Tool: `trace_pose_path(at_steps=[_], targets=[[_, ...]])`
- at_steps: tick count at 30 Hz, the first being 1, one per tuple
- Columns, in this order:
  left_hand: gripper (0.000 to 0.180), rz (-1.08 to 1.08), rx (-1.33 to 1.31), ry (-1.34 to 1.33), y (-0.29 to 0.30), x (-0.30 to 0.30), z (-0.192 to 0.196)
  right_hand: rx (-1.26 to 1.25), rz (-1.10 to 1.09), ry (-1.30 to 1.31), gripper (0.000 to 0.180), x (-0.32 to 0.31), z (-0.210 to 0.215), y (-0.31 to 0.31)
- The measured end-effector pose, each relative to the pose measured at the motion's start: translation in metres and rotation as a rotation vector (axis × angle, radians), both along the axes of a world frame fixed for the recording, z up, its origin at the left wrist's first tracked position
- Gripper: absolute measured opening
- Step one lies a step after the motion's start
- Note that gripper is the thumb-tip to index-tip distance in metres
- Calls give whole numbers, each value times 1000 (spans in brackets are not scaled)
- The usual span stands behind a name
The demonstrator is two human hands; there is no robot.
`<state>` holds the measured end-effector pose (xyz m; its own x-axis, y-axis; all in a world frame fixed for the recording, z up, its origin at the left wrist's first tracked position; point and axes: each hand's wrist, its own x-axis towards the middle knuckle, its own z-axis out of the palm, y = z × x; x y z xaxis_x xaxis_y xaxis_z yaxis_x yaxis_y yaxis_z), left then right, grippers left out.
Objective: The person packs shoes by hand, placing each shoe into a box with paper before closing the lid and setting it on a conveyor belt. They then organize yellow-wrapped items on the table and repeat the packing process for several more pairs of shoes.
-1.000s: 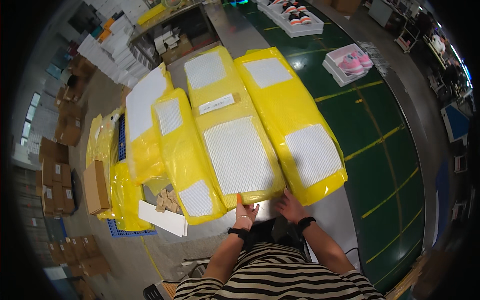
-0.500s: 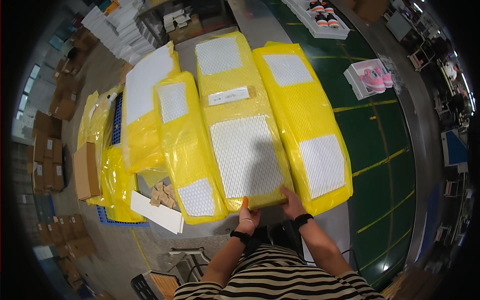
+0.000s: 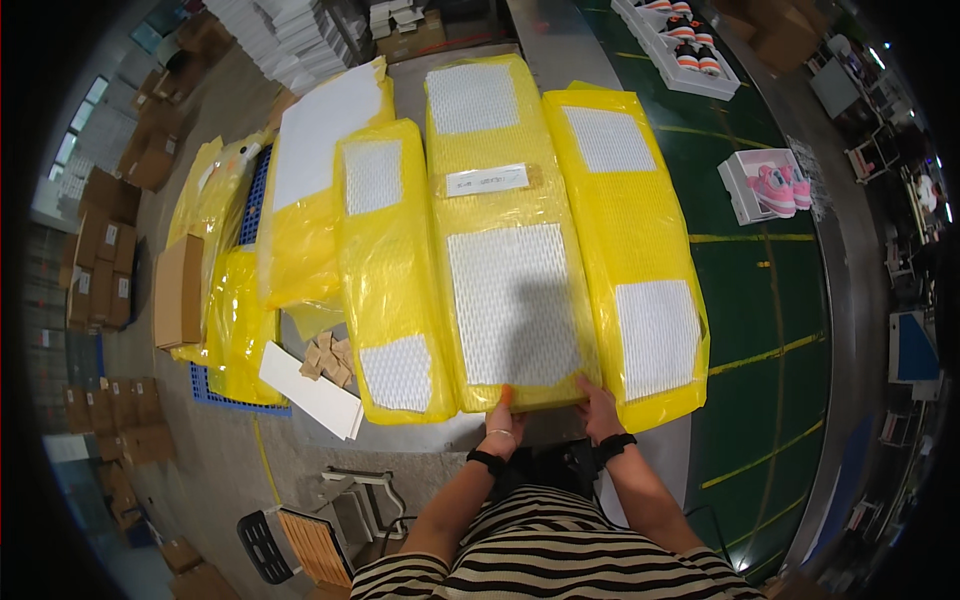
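Pink shoes in box, hands on package

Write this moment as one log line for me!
Left hand: touching middle yellow package, near end | Right hand: touching same end, right corner | Alongside: left yellow package, right yellow package

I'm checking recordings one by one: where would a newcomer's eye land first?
Probably on the large yellow-wrapped pack at the centre, with a white label across it and similar yellow packs on either side. The left hand and right hand hold its near edge. Then, at upper right, pink shoes in a white box on a green surface.
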<state>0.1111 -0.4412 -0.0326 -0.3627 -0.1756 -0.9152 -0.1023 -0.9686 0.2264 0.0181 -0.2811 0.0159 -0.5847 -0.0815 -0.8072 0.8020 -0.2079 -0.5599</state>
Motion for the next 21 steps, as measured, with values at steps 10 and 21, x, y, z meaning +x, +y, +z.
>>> trace_pose_path(at_steps=[10, 21], targets=[[47, -1223, 49, 78, -67, 0, 87, 150, 224, 4, 36, -3, -4, 10], [58, -462, -1893, -419, -300, -122, 60, 209, 325, -27, 31, -9, 4, -8]])
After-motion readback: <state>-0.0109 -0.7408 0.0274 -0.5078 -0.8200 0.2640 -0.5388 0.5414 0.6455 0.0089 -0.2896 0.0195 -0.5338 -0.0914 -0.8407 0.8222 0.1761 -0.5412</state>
